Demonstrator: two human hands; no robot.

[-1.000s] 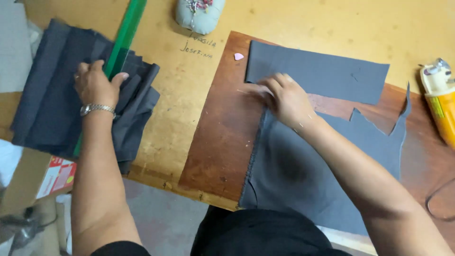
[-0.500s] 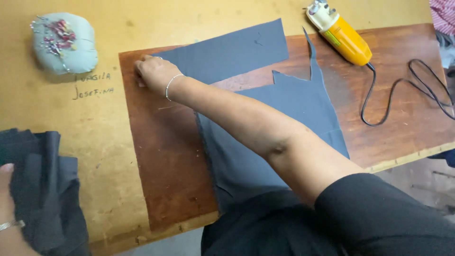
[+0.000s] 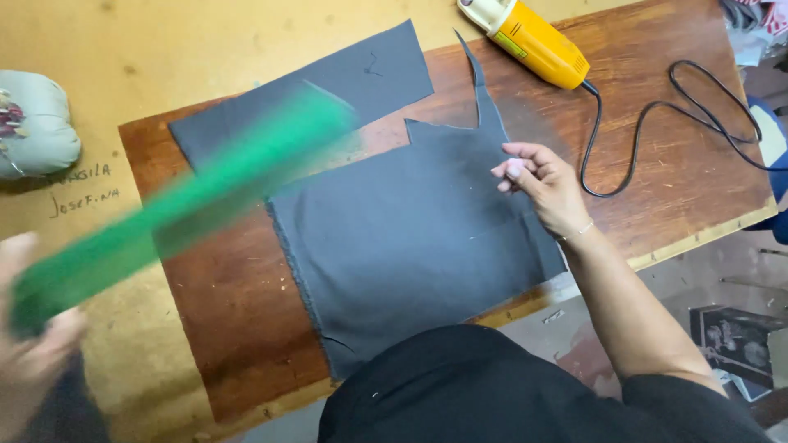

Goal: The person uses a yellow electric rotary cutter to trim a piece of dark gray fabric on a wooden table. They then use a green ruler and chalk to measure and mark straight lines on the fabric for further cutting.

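Note:
A large piece of dark grey fabric (image 3: 410,238) lies flat on a brown wooden board (image 3: 222,328), with a smaller grey rectangle (image 3: 328,98) laid above it. My left hand (image 3: 29,361) at the lower left grips a long green ruler (image 3: 189,197), which is blurred and slants up over the fabric's left part. My right hand (image 3: 538,184) hovers over the fabric's right side, pinching a small pink piece of chalk between thumb and fingers.
A yellow electric cutter (image 3: 529,41) with a black cord (image 3: 673,123) lies at the board's top right. A pale pincushion (image 3: 33,123) sits on the yellow table (image 3: 164,49) at left. Boxes and clutter on the floor at lower right.
My left hand has brought the green ruler from the fabric pile over the board. My right hand has moved from the board's top left to the fabric's right side.

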